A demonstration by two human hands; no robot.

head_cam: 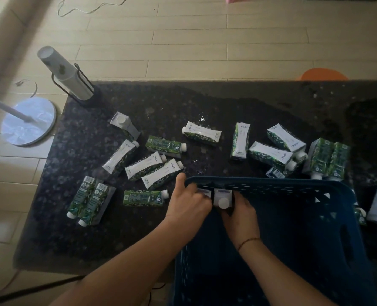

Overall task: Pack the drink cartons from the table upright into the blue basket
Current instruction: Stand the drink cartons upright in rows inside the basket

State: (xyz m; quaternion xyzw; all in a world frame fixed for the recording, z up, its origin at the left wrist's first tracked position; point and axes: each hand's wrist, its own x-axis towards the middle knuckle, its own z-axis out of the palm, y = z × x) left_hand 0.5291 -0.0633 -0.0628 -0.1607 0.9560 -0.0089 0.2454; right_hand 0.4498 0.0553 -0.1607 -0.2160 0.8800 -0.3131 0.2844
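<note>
Both hands work at the far-left inside corner of the deep blue perforated plastic basket (315,188), which sits at the near edge of the dark speckled stone counter (227,102). The right hand (241,214) has its fingers closed around a white-capped green-and-white drink carton (222,196), upright with its long axis vertical and cap facing up. The left hand (188,203) curls over a second carton (204,192) beside it, mostly hidden, thumb resting on the basket rim. The remaining cartons lie flat on the counter; the nearest one (144,197) is just left of the left hand, long axis sideways, cap toward the basket.
</note>
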